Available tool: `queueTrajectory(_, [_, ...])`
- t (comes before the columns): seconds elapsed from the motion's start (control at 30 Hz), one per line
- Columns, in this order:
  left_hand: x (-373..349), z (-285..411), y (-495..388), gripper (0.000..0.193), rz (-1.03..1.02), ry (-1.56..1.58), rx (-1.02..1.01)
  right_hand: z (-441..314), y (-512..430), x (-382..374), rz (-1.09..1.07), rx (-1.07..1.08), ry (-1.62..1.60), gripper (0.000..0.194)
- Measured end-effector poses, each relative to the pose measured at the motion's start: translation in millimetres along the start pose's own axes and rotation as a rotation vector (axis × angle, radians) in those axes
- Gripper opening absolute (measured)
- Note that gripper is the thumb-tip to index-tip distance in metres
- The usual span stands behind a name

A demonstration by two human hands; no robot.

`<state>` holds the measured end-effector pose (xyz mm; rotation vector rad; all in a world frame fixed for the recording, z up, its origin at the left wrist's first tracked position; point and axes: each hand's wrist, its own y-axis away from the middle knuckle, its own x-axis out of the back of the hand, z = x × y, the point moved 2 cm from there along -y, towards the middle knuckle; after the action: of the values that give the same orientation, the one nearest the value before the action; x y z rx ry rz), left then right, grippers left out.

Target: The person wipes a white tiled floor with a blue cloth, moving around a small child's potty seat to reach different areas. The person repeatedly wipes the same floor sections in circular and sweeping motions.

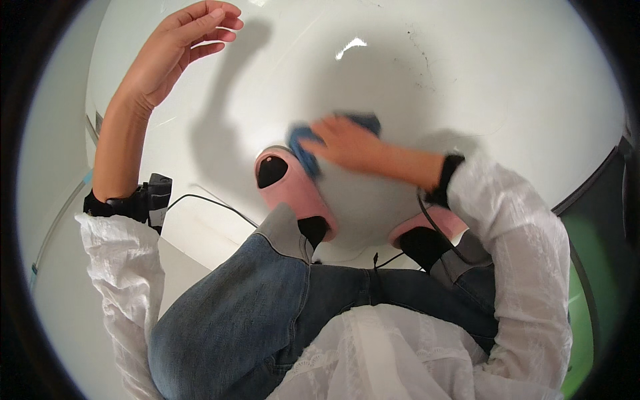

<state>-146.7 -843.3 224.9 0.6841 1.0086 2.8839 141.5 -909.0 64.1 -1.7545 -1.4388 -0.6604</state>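
Note:
My right hand (pixel 347 142) presses a blue cloth (pixel 306 150) against the glossy white floor (pixel 520 90), just beyond the toe of a pink slipper (pixel 300 187). Hand and cloth are blurred, and the palm hides part of the cloth. Up at the top left, my left hand (pixel 197 32) is raised with bent, slightly spread fingers and nothing in it; its shadow falls on the floor. Dark marks and fine hair-like debris (pixel 425 57) lie on the floor beyond the cloth.
A second pink slipper (pixel 452 220) is at the right foot. Black cables (pixel 210 200) run near both wrists, with a black device (pixel 159 192) strapped to the left one. A pale wall (pixel 55 125) rises at left; a dark edge and a green surface (pixel 580 305) lie at right.

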Motion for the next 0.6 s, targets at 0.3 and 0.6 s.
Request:
queueTrajectory(0.3, [7,0,3,0.037,0.049,0.064,-0.013,146,-167,36,0.194,-0.389,0.184,0.03])
queueTrajectory(0.6, [-17,0,-7,0.032,0.027,0.177,0.003,-30,102,34,-0.558,0.291,-0.149,0.032])
